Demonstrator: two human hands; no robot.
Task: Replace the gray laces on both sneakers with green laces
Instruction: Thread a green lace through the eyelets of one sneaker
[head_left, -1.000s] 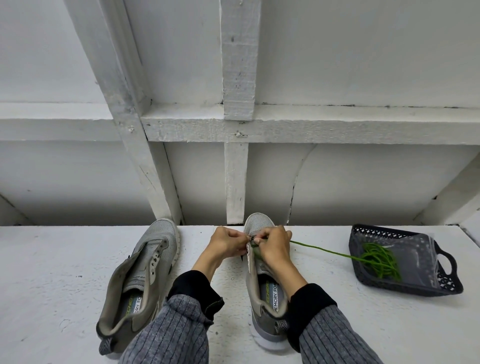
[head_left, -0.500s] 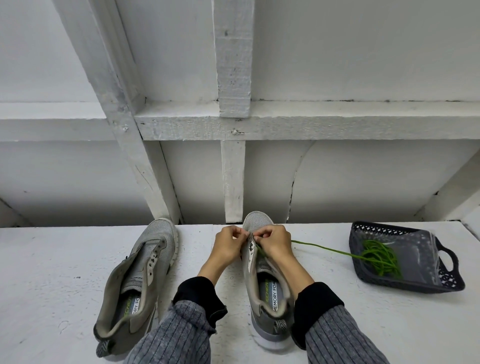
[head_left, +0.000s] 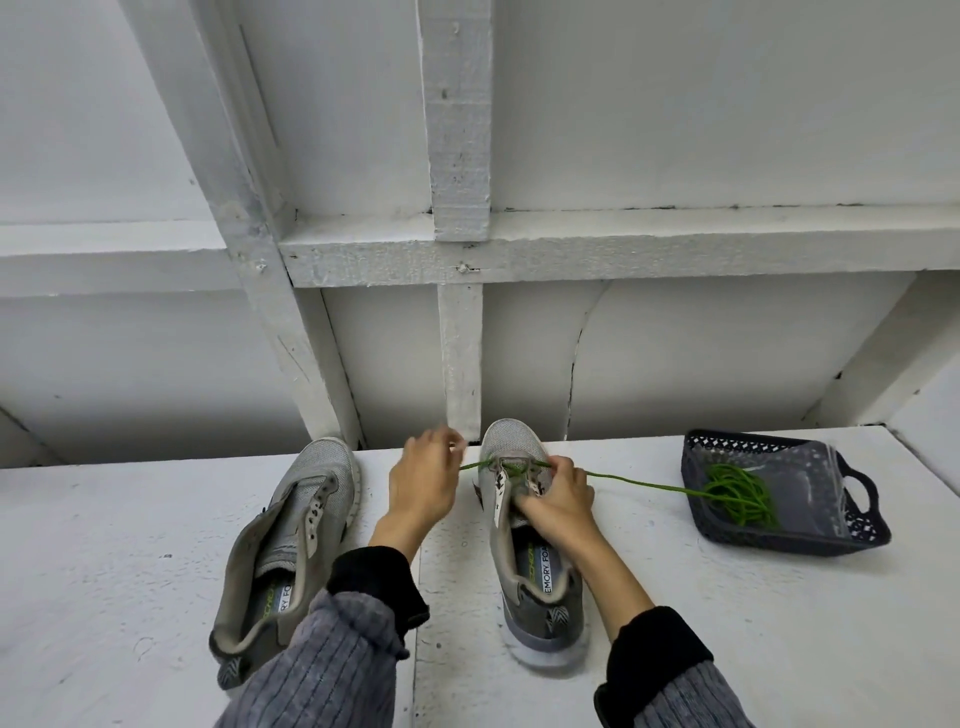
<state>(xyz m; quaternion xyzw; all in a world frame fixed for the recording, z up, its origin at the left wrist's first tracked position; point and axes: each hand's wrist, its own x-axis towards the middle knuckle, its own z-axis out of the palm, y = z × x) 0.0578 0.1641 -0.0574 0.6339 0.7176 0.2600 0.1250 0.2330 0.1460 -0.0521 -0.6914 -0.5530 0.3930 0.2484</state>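
While left hand (head_left: 423, 483) pinches the green lace (head_left: 644, 484) end left of the toe, right hand (head_left: 556, 493) grips the right sneaker (head_left: 524, 540) at its eyelets. Hands apart. Lace crosses the front eyelets, then runs right into the dark basket (head_left: 852, 530), where the rest lies coiled. Left sneaker (head_left: 296, 535) unlaced, just beside the left forearm. Everything on the white desk (head_left: 104, 571).

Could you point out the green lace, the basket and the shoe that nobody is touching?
green lace (head_left: 644, 483), head view, taut stretch
basket (head_left: 862, 486), head view, handle
untouched shoe (head_left: 319, 467), head view, toe mesh
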